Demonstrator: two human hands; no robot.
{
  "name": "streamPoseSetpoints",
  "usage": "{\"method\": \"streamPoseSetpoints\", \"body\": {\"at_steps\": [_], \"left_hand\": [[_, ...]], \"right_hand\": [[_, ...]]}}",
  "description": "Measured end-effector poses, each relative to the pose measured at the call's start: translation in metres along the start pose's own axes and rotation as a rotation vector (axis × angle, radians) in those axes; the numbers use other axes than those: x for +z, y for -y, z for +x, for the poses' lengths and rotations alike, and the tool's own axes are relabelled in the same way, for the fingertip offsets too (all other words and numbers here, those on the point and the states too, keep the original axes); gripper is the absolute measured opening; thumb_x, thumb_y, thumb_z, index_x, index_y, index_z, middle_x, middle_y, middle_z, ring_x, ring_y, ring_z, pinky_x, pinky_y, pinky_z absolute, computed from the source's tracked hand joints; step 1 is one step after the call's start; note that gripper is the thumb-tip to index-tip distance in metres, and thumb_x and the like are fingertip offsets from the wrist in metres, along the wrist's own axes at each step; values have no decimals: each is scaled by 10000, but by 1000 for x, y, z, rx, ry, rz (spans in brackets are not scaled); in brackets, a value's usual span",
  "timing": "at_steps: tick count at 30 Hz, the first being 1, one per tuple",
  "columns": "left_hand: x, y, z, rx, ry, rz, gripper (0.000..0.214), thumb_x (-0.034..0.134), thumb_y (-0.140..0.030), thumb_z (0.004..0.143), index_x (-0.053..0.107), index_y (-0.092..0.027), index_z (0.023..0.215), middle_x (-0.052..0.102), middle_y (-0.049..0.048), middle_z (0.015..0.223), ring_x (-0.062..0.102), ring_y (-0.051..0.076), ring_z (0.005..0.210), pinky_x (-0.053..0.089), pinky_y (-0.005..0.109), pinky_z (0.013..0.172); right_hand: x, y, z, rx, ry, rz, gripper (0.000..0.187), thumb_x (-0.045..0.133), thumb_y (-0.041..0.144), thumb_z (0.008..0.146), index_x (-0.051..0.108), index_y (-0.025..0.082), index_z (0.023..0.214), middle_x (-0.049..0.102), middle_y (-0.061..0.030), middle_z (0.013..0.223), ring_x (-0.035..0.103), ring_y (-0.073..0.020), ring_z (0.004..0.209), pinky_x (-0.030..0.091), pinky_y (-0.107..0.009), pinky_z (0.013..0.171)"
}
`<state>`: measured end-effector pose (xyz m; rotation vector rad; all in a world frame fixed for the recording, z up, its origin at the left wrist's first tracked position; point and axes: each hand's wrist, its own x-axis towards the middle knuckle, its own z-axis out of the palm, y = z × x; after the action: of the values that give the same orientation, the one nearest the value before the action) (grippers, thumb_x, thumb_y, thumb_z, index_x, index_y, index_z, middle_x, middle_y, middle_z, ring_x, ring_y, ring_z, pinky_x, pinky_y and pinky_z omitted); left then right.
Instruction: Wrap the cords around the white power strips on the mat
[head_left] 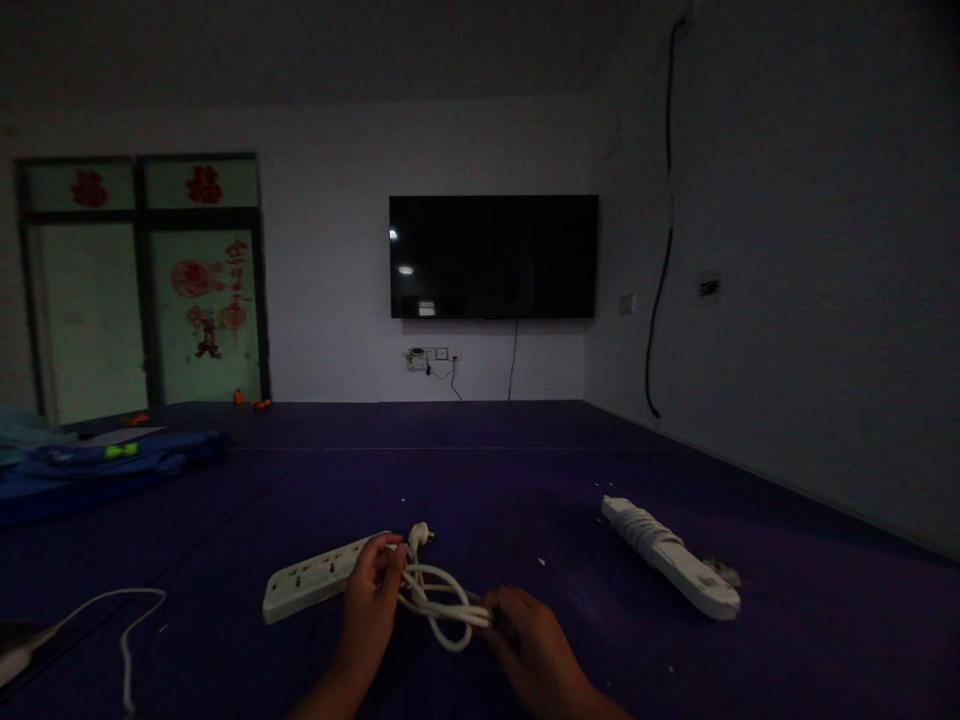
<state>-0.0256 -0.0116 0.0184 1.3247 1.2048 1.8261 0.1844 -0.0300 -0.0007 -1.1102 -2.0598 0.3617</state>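
A white power strip (315, 580) lies in front of me on the dark blue table, its sockets facing up. Its white cord (442, 590) is gathered in loose loops at the strip's right end. My left hand (375, 585) is closed on the cord beside that end, thumb and fingers pinched together. My right hand (525, 635) grips the bundled loops from the right, fingers curled round them. The plug (421, 535) sticks up just behind the loops. Off to the right rests a second power strip (671, 560), with its cord wound tightly round one end.
Blue clothing (150, 460) is heaped at the left. A thin white cable (124, 640) curves over the table's near left. Small white scraps dot the surface. A television (493, 257) hangs on the far wall, and a dark cable (660, 290) runs down the right wall.
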Motion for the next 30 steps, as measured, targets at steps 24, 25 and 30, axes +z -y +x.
{"method": "streamPoseSetpoints", "body": {"at_steps": [24,25,30], "left_hand": [[-3,9,-15,210,234,359,355,505,-521,810,645,-223,943,673,80,976,624,242,920,480,402,862],[-3,8,-16,256,257,398,320,507,-492,820,647,-229,936,675,75,953,623,239,911,481,402,861],[-1,7,-21,445,407,544,189,548,-385,821,667,-244,855,680,68,895,622,233,891,495,395,844]], "right_hand": [[5,-42,17,362,-421,831,517,670,638,619,571,168,808,640,-38,671,592,-165,518,475,-282,492],[5,-43,17,366,-433,842,516,684,629,610,576,168,815,644,-39,675,601,-169,529,481,-285,500],[3,-42,17,364,-448,837,488,709,597,598,596,175,816,644,-30,656,616,-180,559,483,-274,481]]}}
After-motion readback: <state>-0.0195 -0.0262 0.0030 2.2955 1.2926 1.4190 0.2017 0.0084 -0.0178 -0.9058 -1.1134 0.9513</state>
